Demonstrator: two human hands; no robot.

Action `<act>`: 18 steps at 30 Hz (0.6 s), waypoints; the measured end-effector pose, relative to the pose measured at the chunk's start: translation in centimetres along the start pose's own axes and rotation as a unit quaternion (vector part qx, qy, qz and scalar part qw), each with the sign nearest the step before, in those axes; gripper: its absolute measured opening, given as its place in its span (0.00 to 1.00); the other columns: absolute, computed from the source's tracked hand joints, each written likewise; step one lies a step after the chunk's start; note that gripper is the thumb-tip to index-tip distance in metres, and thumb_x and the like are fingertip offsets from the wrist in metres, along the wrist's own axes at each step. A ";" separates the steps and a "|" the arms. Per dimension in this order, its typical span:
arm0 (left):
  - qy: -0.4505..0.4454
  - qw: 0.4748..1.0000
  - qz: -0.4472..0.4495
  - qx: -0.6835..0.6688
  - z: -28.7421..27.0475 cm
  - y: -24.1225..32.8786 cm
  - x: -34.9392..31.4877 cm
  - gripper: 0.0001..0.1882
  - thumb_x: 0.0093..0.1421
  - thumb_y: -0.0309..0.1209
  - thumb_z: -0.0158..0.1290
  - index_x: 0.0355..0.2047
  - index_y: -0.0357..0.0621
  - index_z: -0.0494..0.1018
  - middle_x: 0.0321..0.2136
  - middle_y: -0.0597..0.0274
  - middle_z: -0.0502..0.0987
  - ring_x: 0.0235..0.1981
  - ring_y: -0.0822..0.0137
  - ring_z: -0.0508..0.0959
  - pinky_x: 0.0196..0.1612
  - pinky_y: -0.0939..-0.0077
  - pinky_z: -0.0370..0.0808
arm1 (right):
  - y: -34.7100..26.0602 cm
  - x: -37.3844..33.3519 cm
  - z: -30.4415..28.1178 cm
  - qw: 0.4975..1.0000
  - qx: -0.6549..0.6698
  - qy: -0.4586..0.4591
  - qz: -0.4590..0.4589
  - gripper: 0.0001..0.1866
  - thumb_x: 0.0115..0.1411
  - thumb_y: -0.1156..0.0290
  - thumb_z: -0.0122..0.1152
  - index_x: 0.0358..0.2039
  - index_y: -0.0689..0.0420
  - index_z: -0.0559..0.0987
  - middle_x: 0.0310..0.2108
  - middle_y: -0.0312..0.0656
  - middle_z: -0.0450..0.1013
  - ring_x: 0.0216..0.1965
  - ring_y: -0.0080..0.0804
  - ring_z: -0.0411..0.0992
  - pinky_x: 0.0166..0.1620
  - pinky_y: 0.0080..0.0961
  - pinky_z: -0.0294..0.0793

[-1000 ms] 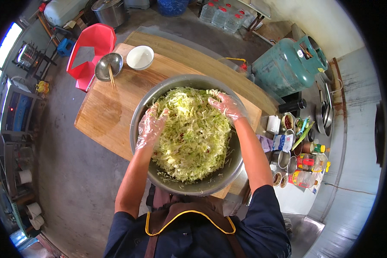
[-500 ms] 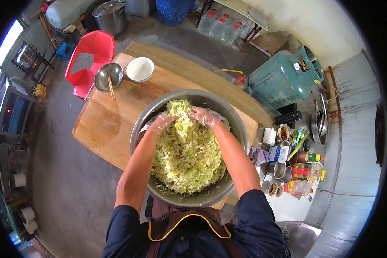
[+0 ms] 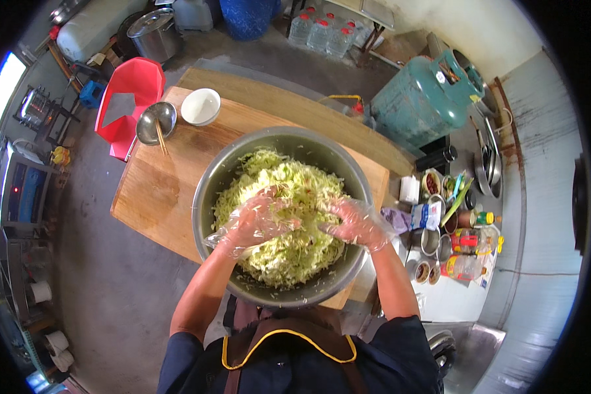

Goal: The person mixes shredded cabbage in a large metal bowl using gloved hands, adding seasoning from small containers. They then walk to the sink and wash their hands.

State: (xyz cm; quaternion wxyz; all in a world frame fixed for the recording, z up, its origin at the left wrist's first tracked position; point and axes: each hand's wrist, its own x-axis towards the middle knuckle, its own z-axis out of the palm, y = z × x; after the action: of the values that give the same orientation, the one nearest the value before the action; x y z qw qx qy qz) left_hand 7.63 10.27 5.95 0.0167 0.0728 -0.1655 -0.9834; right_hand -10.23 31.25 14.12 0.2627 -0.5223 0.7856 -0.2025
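1. A wide, round, grey metal basin [image 3: 338, 157] stands on the brown wooden counter [image 3: 154, 190], in front of the person; directions below run from its middle, with twelve o'clock farthest from the person.
2. Finely shredded pale green and white cabbage [image 3: 285, 262] lies heaped inside the basin, with bare metal wall showing around much of the pile.
3. The left hand [image 3: 259, 220], in a clear, loose plastic glove, reaches over the nine o'clock half and touches the cabbage, shreds clinging about its fingers. I cannot tell whether its grip closes on any.
4. The right hand [image 3: 354, 223], gloved alike, is at three o'clock against the heap, its grip released, thumb and fingers parted. The two hands face each other, apart, with cabbage between them.
5. At ten o'clock, a round grey metal bowl [image 3: 148, 121] sits near the counter's edge, a pair of slim wooden chopsticks [image 3: 160, 138] leaning over its rim.
6. At eleven o'clock, just beside that bowl, is a round white bowl [image 3: 201, 107].
7. Beyond the counter, a worn green metal gas cylinder [image 3: 414, 105] leans at about two o'clock.
8. At six o'clock is the person's brown apron with yellow trim [image 3: 289, 328].
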 end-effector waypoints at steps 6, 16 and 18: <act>0.108 0.973 0.086 0.185 2.7 0.0 -1.0 0.32 0.61 0.36 0.56 0.62 0.45 0.58 0.55 0.57 0.67 0.60 0.55 0.66 0.60 0.46 0.70 | 2.9 2.6 3.1 0.960 -0.045 0.124 0.247 0.29 0.63 0.49 0.56 0.61 0.48 0.70 0.60 0.48 0.67 0.60 0.42 0.67 0.61 0.36 0.65; 0.084 0.359 0.062 0.928 3.2 -1.2 -1.9 0.34 0.55 0.56 0.58 0.56 0.49 0.71 0.55 0.54 0.71 0.58 0.57 0.67 0.61 0.65 0.67 | -3.8 -0.3 2.7 0.977 -0.066 0.200 -0.043 0.19 0.58 0.63 0.62 0.48 0.58 0.78 0.47 0.48 0.75 0.49 0.45 0.73 0.58 0.37 0.69; 0.032 0.422 0.084 0.902 3.5 -0.3 -2.5 0.34 0.51 0.56 0.61 0.51 0.47 0.74 0.51 0.53 0.75 0.54 0.55 0.72 0.58 0.64 0.70 | -6.6 0.1 2.0 0.960 -0.111 0.224 -0.129 0.18 0.56 0.68 0.62 0.48 0.60 0.77 0.46 0.48 0.76 0.47 0.43 0.74 0.61 0.36 0.66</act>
State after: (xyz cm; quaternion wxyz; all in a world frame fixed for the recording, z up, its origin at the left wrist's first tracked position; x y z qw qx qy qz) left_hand 9.61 11.81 9.50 0.0295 0.0630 -0.9626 -0.2620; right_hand -4.31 28.64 16.40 -0.0082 -0.5863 0.7678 -0.2580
